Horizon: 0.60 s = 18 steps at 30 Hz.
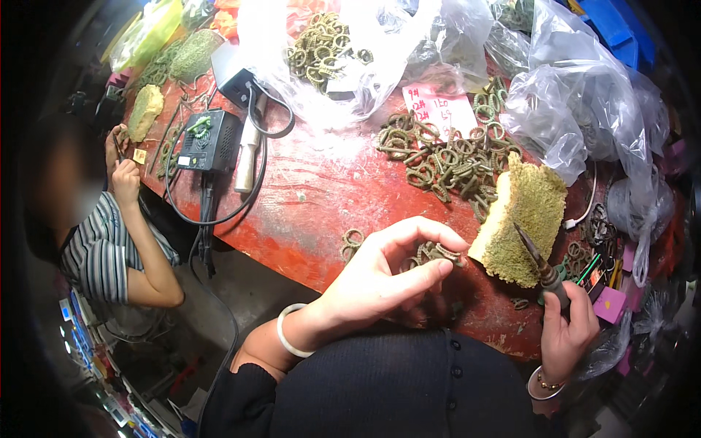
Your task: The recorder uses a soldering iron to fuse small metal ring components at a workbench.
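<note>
My left hand [394, 281] is curled around some small olive-green ribbed rings [431, 255] near the table's front edge. My right hand [566, 328] grips a pointed hot-iron tool [555, 285], whose dark tip lies against the rough face of a yellow-green sponge [533, 201]. Behind the sponge, a loose pile of similar rings [445, 160] spreads over the red table [307, 233], beside a sheet of paper [445, 109] with red handwriting. A few more rings [353, 241] lie left of my fingers.
A black power box [208, 139] with cables and a metal cylinder [248, 146] stand left. Plastic bags [555, 102] fill the back and right, with pink blocks [610, 305] at right. A co-worker [124, 248] in a striped top works at the far left.
</note>
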Available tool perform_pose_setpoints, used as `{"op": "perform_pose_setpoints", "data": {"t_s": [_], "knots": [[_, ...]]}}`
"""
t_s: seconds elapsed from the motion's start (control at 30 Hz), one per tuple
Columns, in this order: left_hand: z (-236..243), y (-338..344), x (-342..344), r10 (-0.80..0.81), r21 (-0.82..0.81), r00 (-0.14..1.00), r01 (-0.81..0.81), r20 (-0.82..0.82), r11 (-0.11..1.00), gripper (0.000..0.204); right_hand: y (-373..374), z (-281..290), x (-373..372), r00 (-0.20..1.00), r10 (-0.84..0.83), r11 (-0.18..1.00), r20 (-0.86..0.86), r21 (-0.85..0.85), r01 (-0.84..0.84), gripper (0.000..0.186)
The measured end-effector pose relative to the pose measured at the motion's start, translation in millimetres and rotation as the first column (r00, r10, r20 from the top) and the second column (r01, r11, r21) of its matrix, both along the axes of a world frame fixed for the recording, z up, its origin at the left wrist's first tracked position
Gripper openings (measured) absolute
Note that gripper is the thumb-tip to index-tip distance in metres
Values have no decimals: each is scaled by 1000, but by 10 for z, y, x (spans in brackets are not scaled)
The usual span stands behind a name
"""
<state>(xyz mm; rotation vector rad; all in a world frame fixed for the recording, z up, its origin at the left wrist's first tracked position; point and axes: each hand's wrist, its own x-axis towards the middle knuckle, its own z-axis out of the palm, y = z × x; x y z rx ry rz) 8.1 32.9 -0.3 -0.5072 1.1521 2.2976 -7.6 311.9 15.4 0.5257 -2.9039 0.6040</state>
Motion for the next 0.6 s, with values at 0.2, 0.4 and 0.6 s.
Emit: {"op": "perform_pose_setpoints", "data": {"t_s": [0.2, 0.4, 0.6], "knots": [[-22, 36, 32, -9, -109, 989, -7, -148, 994, 25, -241, -34, 74, 984, 168, 947, 49, -285, -148, 37], [-84, 46, 71, -15, -225, 966, -45, -257, 973, 26, -326, -52, 59, 973, 216, 930, 79, -321, -180, 33], [-86, 43, 69, -19, -257, 957, -58, -290, 965, 25, -337, -61, 50, 968, 237, 929, 81, -312, -201, 32]]}}
